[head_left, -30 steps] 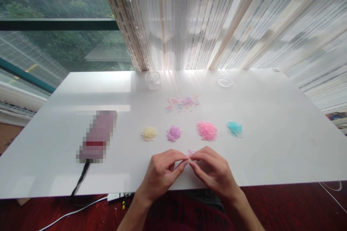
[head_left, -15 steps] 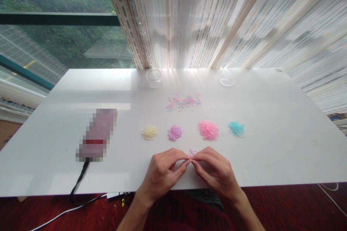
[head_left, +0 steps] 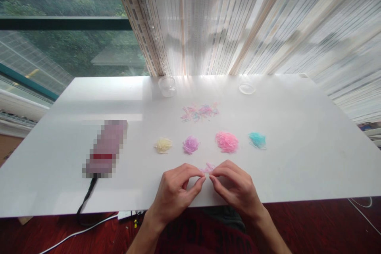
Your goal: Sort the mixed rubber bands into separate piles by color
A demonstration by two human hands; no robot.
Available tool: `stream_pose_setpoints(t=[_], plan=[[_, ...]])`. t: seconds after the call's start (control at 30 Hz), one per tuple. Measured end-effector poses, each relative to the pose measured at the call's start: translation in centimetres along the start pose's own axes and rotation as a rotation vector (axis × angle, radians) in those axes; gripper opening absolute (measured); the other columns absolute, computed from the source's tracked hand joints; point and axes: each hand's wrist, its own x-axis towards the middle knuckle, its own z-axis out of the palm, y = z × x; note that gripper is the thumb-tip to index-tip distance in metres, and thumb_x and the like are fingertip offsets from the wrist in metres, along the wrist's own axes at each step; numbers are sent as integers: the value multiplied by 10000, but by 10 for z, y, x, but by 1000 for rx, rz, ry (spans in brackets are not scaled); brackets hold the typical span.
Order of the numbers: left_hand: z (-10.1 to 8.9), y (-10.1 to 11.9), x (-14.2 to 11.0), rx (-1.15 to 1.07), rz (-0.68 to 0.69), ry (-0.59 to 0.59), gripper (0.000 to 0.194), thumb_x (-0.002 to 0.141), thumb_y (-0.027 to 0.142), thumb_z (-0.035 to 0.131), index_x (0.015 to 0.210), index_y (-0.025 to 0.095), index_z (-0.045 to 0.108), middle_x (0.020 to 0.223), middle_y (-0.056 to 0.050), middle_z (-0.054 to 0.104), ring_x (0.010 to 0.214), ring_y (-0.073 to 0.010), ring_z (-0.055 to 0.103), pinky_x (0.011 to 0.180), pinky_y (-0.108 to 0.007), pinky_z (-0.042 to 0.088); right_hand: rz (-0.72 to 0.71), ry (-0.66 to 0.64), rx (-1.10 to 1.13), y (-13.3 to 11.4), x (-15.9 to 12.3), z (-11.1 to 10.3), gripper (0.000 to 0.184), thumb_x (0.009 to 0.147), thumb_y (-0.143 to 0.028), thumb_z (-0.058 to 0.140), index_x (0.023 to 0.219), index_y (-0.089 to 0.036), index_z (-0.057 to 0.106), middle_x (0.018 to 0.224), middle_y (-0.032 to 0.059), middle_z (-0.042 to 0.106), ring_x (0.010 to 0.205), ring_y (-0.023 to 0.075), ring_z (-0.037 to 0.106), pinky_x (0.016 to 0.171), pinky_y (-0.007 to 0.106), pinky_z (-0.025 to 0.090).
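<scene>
My left hand (head_left: 181,188) is closed in a pinch close to the table's front edge. Opposite it, my right hand (head_left: 233,182) pinches too, its fingertips a small gap from the left ones. Whatever lies between either pair of fingertips is too small to make out. Just beyond them is a little bunch of pinkish-purple strips (head_left: 209,167). Farther back, thin short strips lie in a row of heaps: pale yellow (head_left: 163,145), purple (head_left: 191,145), pink (head_left: 227,142) and turquoise (head_left: 257,140). Behind the row spreads a loose mixed-colour pile (head_left: 199,112).
A clear plastic tub (head_left: 167,86) and a clear round lid (head_left: 247,89) sit near the back edge of the white table (head_left: 303,158). On the left lies a blurred-out purple object (head_left: 107,147) with a black strap (head_left: 87,196). A curtain (head_left: 202,24) hangs behind.
My fingertips, which were together, have come slightly apart, the left hand shifting a little to the left. More of the pinkish-purple bunch shows between them. The heaps stay as they were.
</scene>
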Motion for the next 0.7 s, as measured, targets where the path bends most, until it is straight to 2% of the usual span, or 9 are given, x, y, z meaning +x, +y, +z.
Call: stream_pose_setpoints(t=[0.1, 0.5, 0.6, 0.7], plan=[[-2, 1, -1, 18, -16, -1, 73, 984, 176, 694, 972, 216, 753, 833, 7, 760, 535, -89, 488, 549, -218, 447, -9, -1, -2, 0, 0, 0, 110, 966, -109, 684, 994, -215, 697, 845, 27, 715, 759, 158, 671, 683, 266, 561], [-3, 1, 0, 43, 9, 3, 92, 998, 163, 667, 966, 209, 741, 839, -2, 765, 558, -90, 553, 553, -210, 467, -17, -15, 2, 0, 0, -1, 100, 969, -117, 676, 981, -213, 700, 831, 30, 712, 749, 162, 666, 681, 268, 557], [-11, 2, 0, 70, 10, 14, 97, 1006, 168, 660, 969, 204, 741, 862, -17, 775, 601, -100, 608, 566, -207, 492, -15, -6, 5, -1, 0, -1, 105, 970, -112, 671, 976, -214, 699, 830, 28, 709, 748, 159, 665, 681, 262, 555], [-27, -2, 0, 132, -21, 114, 93, 997, 186, 668, 945, 197, 744, 882, -31, 781, 678, -120, 662, 583, -202, 520, 2, 13, 21, -2, 0, -2, 117, 968, -102, 665, 964, -216, 693, 829, 23, 706, 752, 153, 669, 682, 253, 554]])
